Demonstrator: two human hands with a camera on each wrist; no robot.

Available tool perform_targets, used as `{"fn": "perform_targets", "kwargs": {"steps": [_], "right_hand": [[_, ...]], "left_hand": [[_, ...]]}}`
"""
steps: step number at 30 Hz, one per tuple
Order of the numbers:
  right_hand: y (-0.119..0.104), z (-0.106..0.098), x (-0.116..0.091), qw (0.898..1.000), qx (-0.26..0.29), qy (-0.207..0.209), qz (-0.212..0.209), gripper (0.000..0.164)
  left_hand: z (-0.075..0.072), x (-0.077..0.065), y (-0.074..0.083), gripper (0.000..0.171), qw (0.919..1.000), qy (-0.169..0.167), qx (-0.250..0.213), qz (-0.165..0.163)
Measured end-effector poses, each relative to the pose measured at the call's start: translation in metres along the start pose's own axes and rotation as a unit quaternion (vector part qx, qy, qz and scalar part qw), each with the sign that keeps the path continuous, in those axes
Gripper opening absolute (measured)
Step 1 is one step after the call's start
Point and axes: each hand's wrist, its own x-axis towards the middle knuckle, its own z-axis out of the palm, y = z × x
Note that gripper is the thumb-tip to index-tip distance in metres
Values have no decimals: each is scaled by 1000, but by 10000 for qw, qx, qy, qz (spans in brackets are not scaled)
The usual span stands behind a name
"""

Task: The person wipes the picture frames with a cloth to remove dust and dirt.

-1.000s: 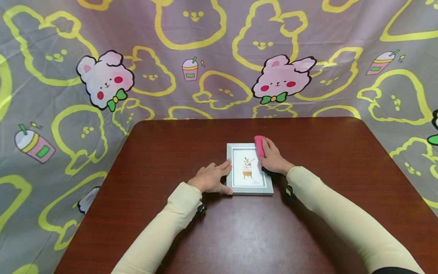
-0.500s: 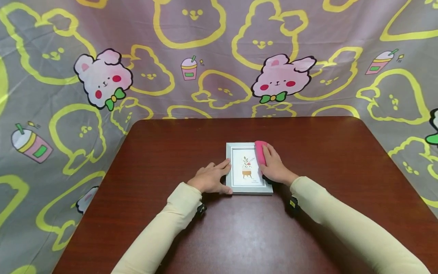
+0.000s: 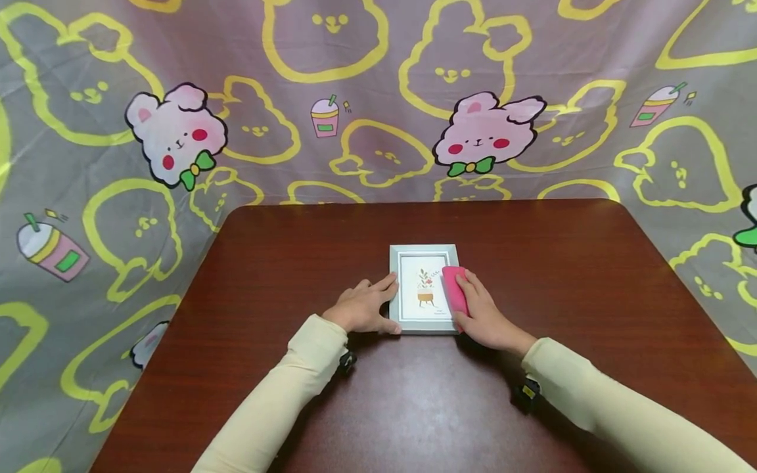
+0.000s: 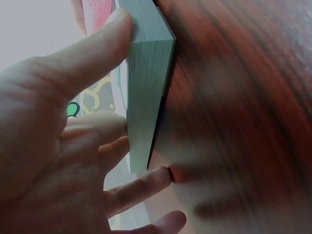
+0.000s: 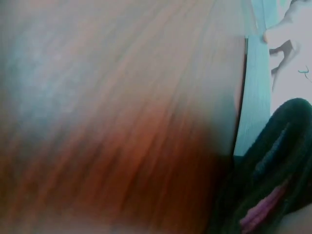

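Observation:
A silver-grey picture frame [image 3: 422, 326] lies face up mid-table, its picture a potted plant on a stool. My left hand [image 3: 362, 309] braces its left side with extended fingers. In the left wrist view the thumb rests at a corner of the frame [image 4: 145, 97], two fingertips meet its side, and the other fingers are spread beside it. A folded pink cloth [image 3: 454, 289] is gripped in my right hand [image 3: 486, 318] and lies over the frame's right border. The right wrist view shows the cloth [image 5: 278, 146] dark with shadow, close by the frame's edge [image 5: 256, 87].
The dark red-brown wooden table [image 3: 284, 263] reaches back to a hanging curtain [image 3: 384, 98] printed with cartoon rabbits and drink cups. Both wrists carry small black devices, the right one [image 3: 526, 394] showing a yellow mark.
My right hand has drawn the pink cloth down along the frame's right border, from the far corner toward the near one. The left hand and the frame have stayed in place.

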Motion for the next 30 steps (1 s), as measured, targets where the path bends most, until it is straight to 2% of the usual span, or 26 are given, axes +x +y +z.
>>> {"fn": "perform_targets", "kwargs": {"steps": [8,16,23,30], "right_hand": [[2,-5,11,10000,-51,-79,5,74],[17,-12,48,9987,-237,-310,325,76],[23,-21,86,9958,-243,-575,666,76],[24,-23,97,9956,-182,-580,707,76]], "left_hand": [[-1,1,1,92,10000,-24,32,12],[-1,3,6,93,9999,-97,-15,45],[-2,3,6,92,9998,-120,141,-8],[-5,1,6,92,9997,-82,229,-66]]}}
